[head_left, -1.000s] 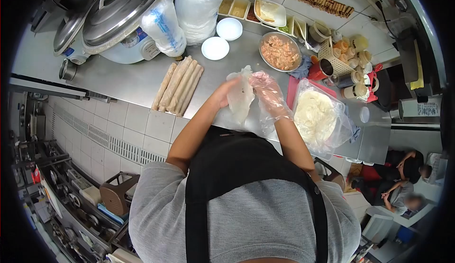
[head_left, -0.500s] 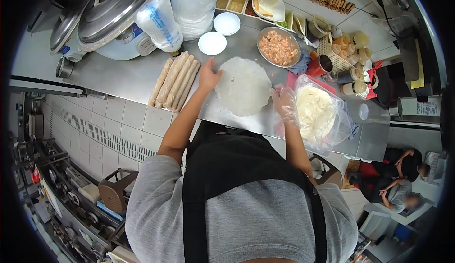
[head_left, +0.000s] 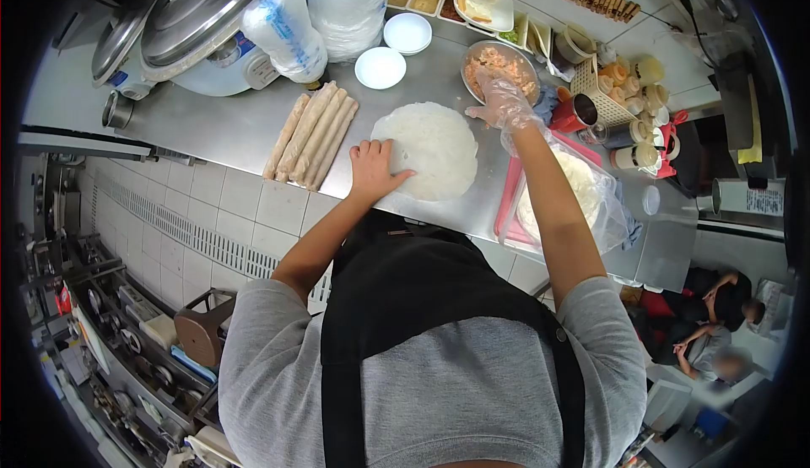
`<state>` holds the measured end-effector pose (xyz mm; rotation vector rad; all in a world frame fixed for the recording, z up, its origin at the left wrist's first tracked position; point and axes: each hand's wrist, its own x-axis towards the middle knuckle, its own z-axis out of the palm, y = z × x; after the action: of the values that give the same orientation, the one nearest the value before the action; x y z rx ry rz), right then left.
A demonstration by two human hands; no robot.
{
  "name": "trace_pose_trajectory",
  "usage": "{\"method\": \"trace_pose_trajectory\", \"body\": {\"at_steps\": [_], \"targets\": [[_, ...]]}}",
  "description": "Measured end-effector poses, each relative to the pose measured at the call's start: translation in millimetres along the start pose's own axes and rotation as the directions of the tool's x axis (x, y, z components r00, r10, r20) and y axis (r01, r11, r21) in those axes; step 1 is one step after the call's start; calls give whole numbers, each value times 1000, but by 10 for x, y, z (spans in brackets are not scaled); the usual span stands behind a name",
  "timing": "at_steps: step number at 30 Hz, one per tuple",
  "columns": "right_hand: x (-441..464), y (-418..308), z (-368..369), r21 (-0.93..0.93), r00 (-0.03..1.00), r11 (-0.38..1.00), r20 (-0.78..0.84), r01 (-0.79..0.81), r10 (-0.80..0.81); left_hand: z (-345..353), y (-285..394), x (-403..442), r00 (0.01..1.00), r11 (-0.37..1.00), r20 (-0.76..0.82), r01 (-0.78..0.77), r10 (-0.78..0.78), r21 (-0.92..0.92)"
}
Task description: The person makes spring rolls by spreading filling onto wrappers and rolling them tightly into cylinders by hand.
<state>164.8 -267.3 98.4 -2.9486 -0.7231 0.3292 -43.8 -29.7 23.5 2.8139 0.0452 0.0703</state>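
Sheet (head_left: 439, 143), pale, thin and nearly round, lies flat at the centre of the frame on the steel counter (head_left: 437, 81), straight in front of me, where I suppose both my arms can get at it. My left hand (head_left: 377, 171) rests at its left edge, thumb laid over the rim and fingers loosely spread, gripping nothing; I take that light touch to be what steadies something so flimsy. My right hand (head_left: 506, 109), in a clear plastic glove, reaches up and right into the metal bowl (head_left: 531, 60), its fingertips down in the orange-pink mixture (head_left: 510, 64). My thumb stands off to the left, but I cannot tell how far the fingers are closed or whether they have hold of any. The glove presumably spares my skin the wet stuff, and only that hand wears one, likely so the bare one stays clean. Below the bowl, partly under my right forearm, sits a creamy white mass (head_left: 582, 179) in a plastic-lined tub, near enough, I'd judge, for the same arm. Left of the sheet, long pale rolls (head_left: 310, 137) lie side by side, apparently set there out of my way, with two white bowls (head_left: 380, 68) above them, right of the rolls.
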Motion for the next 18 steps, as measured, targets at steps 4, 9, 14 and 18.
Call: {"method": "trace_pose_trajectory", "body": {"at_steps": [4,9,14,18], "targets": [[249,194,224,-39,987,989,80,142,-139,135,-81,-1,994,992,-77,-85,77,-97],[170,43,-23,38,980,999,199,-25,17,235,-157,133,944,934,-155,-316,292,-163],[186,94,107,155,986,984,152,-92,68,267,-158,117,966,961,-54,-257,252,-106],[304,153,195,399,990,910,-34,-112,137,222,-102,90,972,967,-48,-233,229,-99]]}}
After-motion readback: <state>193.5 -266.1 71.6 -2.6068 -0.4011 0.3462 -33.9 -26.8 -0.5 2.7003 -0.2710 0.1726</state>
